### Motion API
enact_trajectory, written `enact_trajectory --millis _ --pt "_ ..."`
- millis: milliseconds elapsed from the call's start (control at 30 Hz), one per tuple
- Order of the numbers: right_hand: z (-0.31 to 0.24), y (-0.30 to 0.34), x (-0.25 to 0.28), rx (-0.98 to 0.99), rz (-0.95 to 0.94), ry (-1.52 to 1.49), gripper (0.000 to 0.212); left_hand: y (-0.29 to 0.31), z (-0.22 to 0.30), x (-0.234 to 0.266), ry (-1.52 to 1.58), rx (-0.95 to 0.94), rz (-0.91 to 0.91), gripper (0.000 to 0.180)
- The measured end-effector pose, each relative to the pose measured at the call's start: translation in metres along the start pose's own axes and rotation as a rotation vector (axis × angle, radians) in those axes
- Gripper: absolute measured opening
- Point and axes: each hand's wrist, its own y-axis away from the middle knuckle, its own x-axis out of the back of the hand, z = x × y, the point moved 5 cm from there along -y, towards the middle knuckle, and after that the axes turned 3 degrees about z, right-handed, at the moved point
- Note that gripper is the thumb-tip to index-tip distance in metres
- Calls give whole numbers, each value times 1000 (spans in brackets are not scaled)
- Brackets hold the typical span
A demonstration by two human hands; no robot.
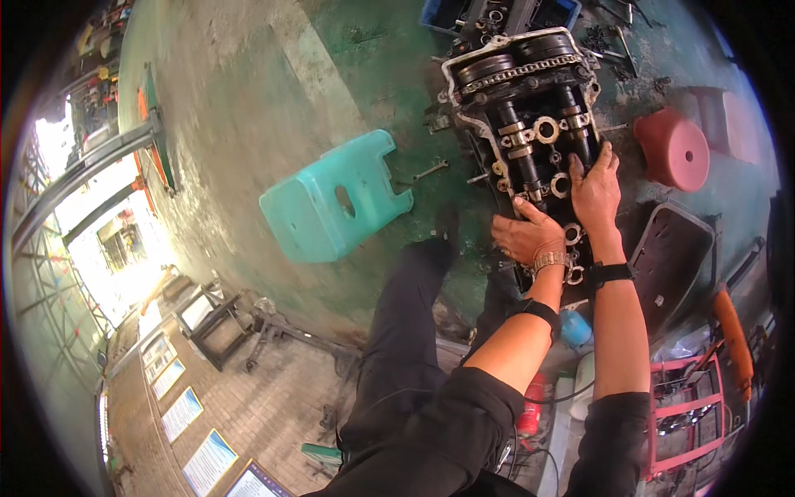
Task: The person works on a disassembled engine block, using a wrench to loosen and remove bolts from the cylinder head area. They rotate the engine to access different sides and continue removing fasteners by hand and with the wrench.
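Observation:
A cylinder head [475, 124] with dark, oily insides lies in front of me, its far end turned away. Two camshafts run along it, the left camshaft [519, 152] and the right camshaft [583, 149]. A timing chain [522, 74] spans the two round sprockets at the far end. My left hand [530, 236] is on the near left rim, thumb inside and fingers curled over the outer side; those fingertips are partly hidden. Farther along, my right hand [596, 195] closes round the right camshaft near its middle, thumb on its left, fingers on its right.
A turquoise stool [315, 203] lies tipped on the green floor, a wrench [431, 170] beside it. To the right are a red stool [675, 149] and a dark tray [675, 248]. A blue bin [435, 15] of parts stands beyond the cylinder head, loose tools [627, 51] right of it.

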Motion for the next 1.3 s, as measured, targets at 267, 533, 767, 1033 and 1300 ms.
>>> enact_trajectory --millis 267,533,767,1033,1300 --pt "-3 0 0 -11 17 20 68 -5 -1 2 -34 15 -78 70" --pt "-8 0 13 -90 70 -53 66 -10 -5 2 78 -47 -30 74" --pt "-9 12 18 -129 223 -127 68 -79 34 23 -204 -592 -1018 46" --pt "-74 166 64 -75 808 -601 55 -69 246 79 108 -1838 -860 24" --pt "-123 198 -185 -459 -79 -891 33 -67 262 16 -458 -2500 -568 72"
